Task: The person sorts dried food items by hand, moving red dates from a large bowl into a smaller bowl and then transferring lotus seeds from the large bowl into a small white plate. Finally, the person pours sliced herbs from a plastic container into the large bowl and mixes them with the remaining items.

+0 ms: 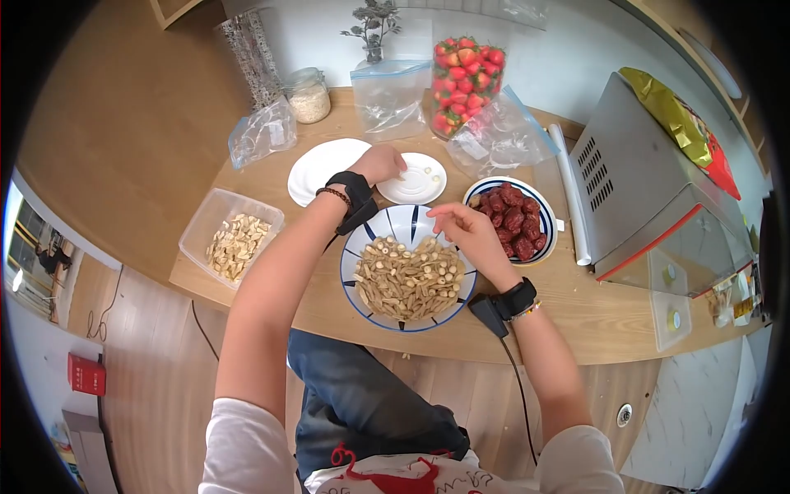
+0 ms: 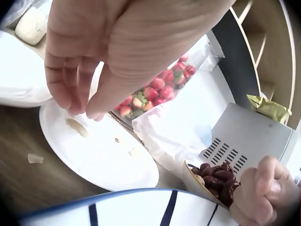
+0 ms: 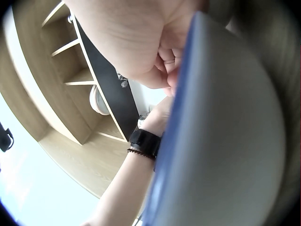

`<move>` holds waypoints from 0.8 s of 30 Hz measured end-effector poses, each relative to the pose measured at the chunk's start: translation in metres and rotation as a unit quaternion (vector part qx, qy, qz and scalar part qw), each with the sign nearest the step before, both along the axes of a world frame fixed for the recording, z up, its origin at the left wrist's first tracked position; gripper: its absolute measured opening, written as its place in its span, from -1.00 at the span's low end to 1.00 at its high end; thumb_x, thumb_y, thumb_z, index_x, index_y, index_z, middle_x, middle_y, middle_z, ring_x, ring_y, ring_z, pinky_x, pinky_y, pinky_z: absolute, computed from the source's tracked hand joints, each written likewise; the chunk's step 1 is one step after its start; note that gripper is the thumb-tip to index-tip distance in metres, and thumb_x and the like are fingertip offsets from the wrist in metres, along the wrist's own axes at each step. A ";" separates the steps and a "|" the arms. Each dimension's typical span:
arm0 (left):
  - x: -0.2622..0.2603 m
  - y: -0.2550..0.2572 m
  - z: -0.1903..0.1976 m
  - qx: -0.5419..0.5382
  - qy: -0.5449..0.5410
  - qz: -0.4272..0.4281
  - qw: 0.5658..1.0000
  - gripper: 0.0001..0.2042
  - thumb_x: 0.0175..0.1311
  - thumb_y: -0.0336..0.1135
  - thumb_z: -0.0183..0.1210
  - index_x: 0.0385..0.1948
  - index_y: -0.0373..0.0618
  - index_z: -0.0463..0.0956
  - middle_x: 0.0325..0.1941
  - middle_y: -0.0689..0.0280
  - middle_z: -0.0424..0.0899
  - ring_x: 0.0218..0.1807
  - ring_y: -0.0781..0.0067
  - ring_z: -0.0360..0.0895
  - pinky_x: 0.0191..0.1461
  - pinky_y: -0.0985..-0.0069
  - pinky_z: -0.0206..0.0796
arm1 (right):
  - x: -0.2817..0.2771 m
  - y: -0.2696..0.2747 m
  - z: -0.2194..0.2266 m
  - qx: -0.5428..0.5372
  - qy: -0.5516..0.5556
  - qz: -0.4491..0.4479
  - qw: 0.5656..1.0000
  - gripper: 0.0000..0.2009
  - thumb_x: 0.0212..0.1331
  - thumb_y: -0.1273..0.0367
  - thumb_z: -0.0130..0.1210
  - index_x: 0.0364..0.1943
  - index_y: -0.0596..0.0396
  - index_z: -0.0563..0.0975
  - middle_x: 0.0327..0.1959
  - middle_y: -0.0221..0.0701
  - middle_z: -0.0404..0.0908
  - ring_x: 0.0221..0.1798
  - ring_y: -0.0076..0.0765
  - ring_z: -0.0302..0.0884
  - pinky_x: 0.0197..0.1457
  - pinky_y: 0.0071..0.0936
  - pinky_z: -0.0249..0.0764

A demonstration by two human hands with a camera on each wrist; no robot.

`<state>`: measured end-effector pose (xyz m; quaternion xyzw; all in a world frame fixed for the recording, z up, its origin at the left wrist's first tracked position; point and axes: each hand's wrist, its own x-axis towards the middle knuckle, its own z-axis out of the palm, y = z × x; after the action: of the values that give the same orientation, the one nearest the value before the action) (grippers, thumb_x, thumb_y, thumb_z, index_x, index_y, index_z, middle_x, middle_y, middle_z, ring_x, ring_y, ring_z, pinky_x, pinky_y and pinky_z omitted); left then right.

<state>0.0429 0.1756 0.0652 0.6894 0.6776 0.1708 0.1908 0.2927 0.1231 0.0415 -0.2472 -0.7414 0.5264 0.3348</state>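
My left hand (image 1: 381,165) hovers over a small white plate (image 1: 399,193), fingers pointing down and thumb close to them. In the left wrist view a small pale piece (image 2: 77,127) shows just below the fingertips, with two more bits on the plate. My right hand (image 1: 473,235) hangs over the right rim of a large white bowl (image 1: 350,255) with blue stripes, its fingers loosely bent and nothing visible in them. Heaped in that bowl are tan elongated dried pieces (image 1: 387,292) and round cream-coloured seeds (image 1: 448,270). The right wrist view shows mostly the bowl's outer wall (image 3: 225,122).
Dark red dates (image 1: 514,221) fill a bowl on the right. A plastic box (image 1: 197,222) of pale dried slices stands left, a larger white plate (image 1: 309,169) behind. Along the back are a jar (image 1: 309,103), clear bags (image 1: 391,99) and strawberries (image 1: 467,78); a grey appliance (image 1: 629,173) stands right.
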 end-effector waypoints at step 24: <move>-0.051 -0.081 0.055 0.110 0.013 0.123 0.986 -0.75 0.11 -0.21 0.15 -0.28 -0.18 0.58 -0.28 0.10 0.65 -0.19 0.22 0.59 -0.08 0.40 0.38 | 0.000 0.003 -0.003 0.062 -0.018 0.002 0.998 -0.78 0.16 0.51 -0.05 -0.13 0.11 0.53 -0.43 -0.51 0.56 -0.39 -0.69 0.41 -0.28 -0.70 0.34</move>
<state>-0.0078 0.0941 0.1199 0.6200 0.7364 0.2580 0.0826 0.2929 0.1257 0.0381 -0.2342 -0.7790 0.4753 0.3352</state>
